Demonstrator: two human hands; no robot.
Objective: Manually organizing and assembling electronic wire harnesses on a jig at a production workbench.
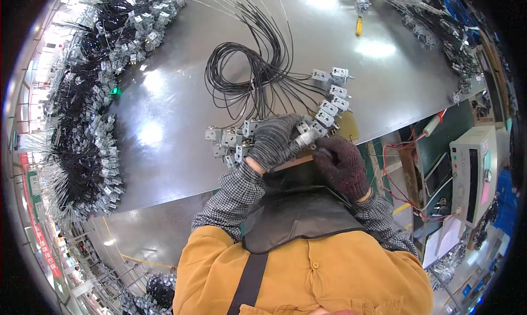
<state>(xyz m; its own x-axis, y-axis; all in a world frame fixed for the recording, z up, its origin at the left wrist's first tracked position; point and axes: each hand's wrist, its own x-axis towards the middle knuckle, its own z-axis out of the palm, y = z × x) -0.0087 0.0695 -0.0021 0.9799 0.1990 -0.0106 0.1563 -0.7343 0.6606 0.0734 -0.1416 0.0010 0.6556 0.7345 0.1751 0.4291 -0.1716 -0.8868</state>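
My left hand, in a grey striped glove, is closed on a small grey box-shaped metal part near the table's front edge. Close beside it is my right hand in a dark maroon glove, its fingers curled together; whatever they grip is hidden. From the held part a row of similar metal parts runs away across the table, with black leads joined to them. Those leads gather into a coiled black bundle. More grey metal parts lie in a cluster left of my left hand.
A large heap of wired metal parts lines the table's left side; another pile lies far right. A yellow-handled tool lies at the back. A grey instrument box with red wires stands right of the metal table.
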